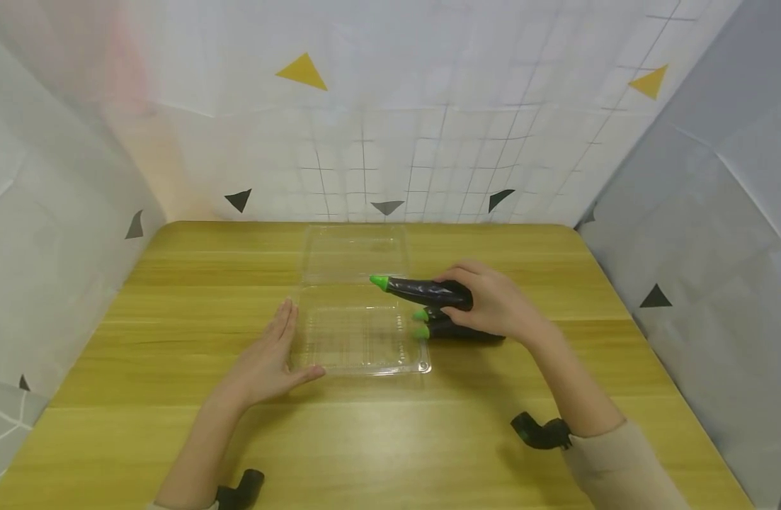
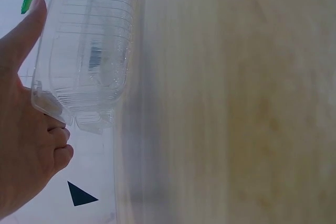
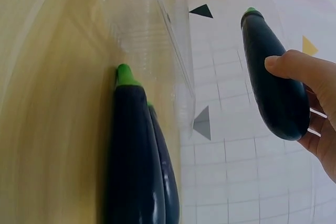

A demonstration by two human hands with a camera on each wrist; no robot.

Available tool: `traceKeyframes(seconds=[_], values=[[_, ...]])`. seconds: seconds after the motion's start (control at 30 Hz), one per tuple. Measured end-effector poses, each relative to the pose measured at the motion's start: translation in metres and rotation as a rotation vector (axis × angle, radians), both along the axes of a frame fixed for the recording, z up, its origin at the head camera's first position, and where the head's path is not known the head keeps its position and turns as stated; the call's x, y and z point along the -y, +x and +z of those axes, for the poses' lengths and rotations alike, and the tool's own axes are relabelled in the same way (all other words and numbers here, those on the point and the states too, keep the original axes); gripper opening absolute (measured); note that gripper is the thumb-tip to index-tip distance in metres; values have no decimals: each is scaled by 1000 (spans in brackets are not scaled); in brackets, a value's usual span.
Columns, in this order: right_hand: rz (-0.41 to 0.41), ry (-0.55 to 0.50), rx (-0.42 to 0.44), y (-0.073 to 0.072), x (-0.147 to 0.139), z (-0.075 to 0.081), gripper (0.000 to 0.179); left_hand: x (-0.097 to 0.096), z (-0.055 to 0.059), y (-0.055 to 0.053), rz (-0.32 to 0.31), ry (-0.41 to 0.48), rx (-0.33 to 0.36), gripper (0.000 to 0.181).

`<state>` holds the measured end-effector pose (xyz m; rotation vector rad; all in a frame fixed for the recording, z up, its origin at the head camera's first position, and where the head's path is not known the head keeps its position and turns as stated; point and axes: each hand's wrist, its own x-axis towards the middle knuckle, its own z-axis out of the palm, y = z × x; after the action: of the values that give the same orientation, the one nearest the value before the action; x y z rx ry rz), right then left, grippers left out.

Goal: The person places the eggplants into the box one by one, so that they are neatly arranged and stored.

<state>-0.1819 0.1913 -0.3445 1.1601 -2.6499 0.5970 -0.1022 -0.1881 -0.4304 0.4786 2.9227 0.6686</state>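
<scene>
Eggplant [image 1: 418, 290] in right fingers [image 1: 455, 275] — left fingers [image 1: 284, 320] against clear container [image 1: 371, 370].

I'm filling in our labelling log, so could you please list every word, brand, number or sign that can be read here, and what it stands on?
There are none to read in any view.
Clear box: the round mark at one corner is too small to make out.
Eggplant in the right hand, and the two eggplants on the table: no label shows.
Back wall: only plain triangles and thin lines, no writing.
</scene>
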Motion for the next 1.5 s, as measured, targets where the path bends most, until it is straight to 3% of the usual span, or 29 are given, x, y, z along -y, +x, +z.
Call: traceKeyframes(seconds=[0.53, 0.93, 1.5], values=[[62, 10, 11, -16, 31, -1, 46, -1, 1, 0, 4, -6, -6, 114], [113, -23, -8, -24, 52, -13, 45, -4, 0, 1, 17, 3, 3, 114], [164, 11, 25, -37, 76, -31, 47, -11, 1, -2, 14, 5, -11, 116]])
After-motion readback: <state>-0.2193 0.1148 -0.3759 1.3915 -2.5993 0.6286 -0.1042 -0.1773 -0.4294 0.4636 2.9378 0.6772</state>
